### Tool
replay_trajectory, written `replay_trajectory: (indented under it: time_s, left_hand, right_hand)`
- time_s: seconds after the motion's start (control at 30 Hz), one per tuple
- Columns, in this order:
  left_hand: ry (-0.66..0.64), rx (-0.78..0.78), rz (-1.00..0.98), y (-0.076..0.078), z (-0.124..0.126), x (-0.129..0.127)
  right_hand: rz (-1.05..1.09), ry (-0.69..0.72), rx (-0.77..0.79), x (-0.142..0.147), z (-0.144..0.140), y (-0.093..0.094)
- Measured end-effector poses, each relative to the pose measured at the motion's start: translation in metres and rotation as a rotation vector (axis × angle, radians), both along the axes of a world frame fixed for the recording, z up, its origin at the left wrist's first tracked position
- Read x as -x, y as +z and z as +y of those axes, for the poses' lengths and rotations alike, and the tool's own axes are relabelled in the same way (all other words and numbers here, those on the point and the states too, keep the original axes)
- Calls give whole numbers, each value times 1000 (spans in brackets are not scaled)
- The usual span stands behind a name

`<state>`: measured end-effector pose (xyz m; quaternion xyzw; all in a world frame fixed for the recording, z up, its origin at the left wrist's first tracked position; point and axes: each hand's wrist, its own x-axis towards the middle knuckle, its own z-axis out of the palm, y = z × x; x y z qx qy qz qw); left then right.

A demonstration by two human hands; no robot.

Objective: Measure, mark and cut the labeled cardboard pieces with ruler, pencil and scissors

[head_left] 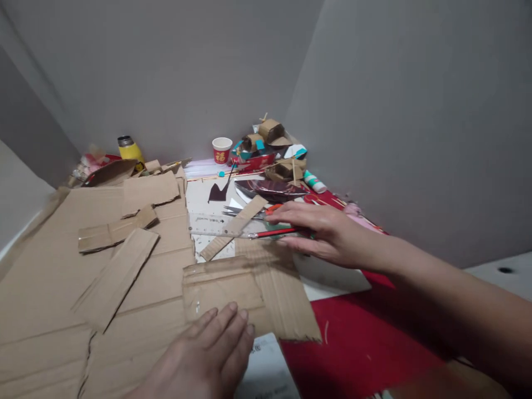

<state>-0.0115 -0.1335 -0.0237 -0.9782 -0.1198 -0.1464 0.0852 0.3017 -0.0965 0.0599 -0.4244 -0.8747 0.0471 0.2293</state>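
Observation:
My left hand (208, 352) lies flat with its fingers stretched out on a piece of cardboard (224, 288) with clear tape along it. Over the tools on the right, my right hand (322, 230) reaches with fingers and thumb apart. Under or close to its fingers are a red pencil (274, 233), scissors (239, 213) with an orange handle and a clear ruler (208, 224). Whether its fingertips touch any of these I cannot tell. A narrow cardboard strip (235, 228) crosses the ruler and scissors at a slant.
Large cardboard (37, 266) covers the left side, with loose cut pieces (124, 277) on it. Behind stand a yellow bottle (131, 149), a red-and-white paper cup (221, 151) and small cardboard constructions (272, 131). A glue stick (315, 182) lies near the right wall. Red sheet (353, 343) spreads at front right.

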Motion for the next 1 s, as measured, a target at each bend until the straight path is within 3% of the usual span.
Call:
replay_trajectory:
  time_s: [0.27, 0.4, 0.6, 0.77, 0.87, 1.0]
  left_hand:
    - [-51, 268, 208, 33, 4, -50]
    - [-65, 284, 189, 32, 6, -70]
    - [-38, 139, 117, 26, 5, -77]
    - [36, -188, -103, 32, 7, -73]
    - [116, -271, -69, 31, 13, -69]
    - [112, -289, 14, 20, 23, -67]
  right_hand:
    - [17, -95, 32, -16, -27, -9]
    - [-29, -89, 94, -23, -31, -22]
    - [-112, -124, 159, -20, -41, -34]
    - [-205, -128, 142, -15, -46, -40]
    - [-215, -130, 152, -17, -47, -45]
    - [-136, -122, 177, -23, -47, -51]
